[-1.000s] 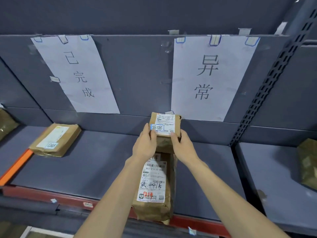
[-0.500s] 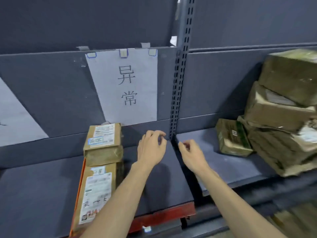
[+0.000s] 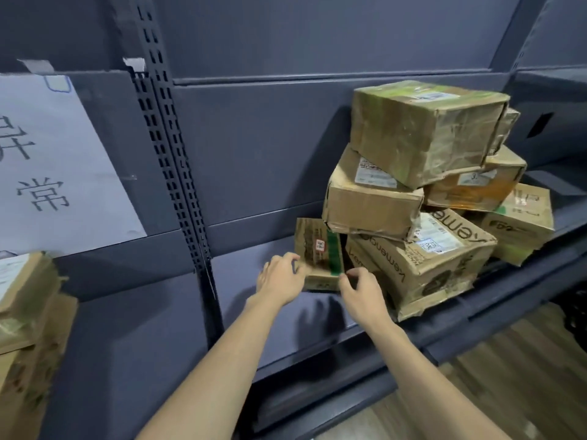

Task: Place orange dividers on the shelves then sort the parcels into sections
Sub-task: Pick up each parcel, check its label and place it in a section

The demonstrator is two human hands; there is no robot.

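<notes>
Your left hand point(image 3: 281, 279) and right hand point(image 3: 360, 292) meet at the small brown cardboard parcel with the green tape band point(image 3: 319, 254), which stands on the dark grey shelf point(image 3: 273, 325). Left fingers curl round its near left edge; right fingertips pinch its lower right corner. Directly right of your right hand, touching that parcel, rises the stack of larger taped brown cartons point(image 3: 422, 185). Far left of your left hand, beyond the slotted grey upright point(image 3: 178, 173), two stacked brown parcels point(image 3: 28, 315) sit below a white paper sign point(image 3: 54, 166).

bare shelf point(image 3: 247, 281) left, parcel pile point(image 3: 422, 192) right
</notes>
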